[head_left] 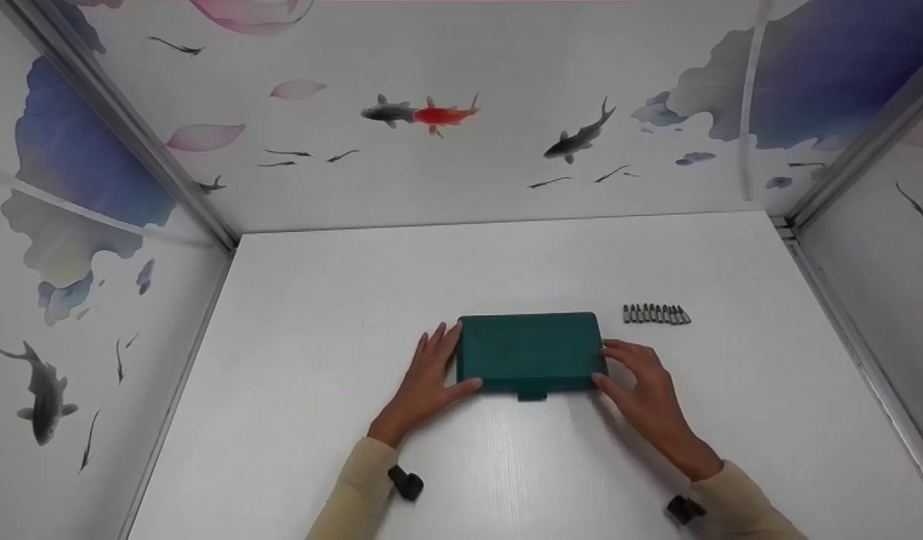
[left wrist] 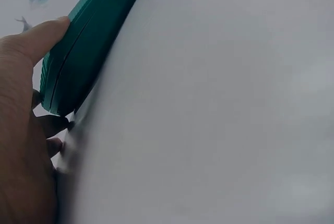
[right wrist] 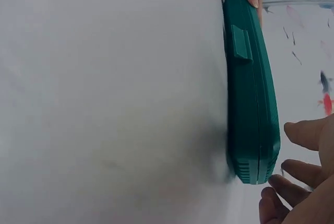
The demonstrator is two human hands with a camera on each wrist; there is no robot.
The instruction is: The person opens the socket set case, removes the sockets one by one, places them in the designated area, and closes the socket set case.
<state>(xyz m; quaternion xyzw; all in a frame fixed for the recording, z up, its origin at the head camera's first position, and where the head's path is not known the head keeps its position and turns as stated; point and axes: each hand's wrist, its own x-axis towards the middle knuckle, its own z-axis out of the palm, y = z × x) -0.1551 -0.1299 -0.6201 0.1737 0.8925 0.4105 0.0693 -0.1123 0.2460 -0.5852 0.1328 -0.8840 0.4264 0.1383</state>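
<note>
A closed dark green plastic case (head_left: 529, 351) lies flat on the white table, its front latch (head_left: 533, 394) facing me. My left hand (head_left: 429, 379) rests at the case's left end, thumb on the front corner and fairly straight fingers along the side. In the left wrist view that thumb (left wrist: 55, 28) touches the lid's edge. Beside the right end is my right hand (head_left: 653, 397), thumb and fingers loosely spread. The right wrist view shows its thumb (right wrist: 302, 132) apart from the case and its fingertips close to the end.
A neat row of several small grey metal bits (head_left: 655, 314) sits on the table (head_left: 341, 300), behind and right of the case. Panels printed with fish and petals stand at the back (head_left: 491, 67), left and right. Each sleeve cuff carries a small black device (head_left: 407, 484).
</note>
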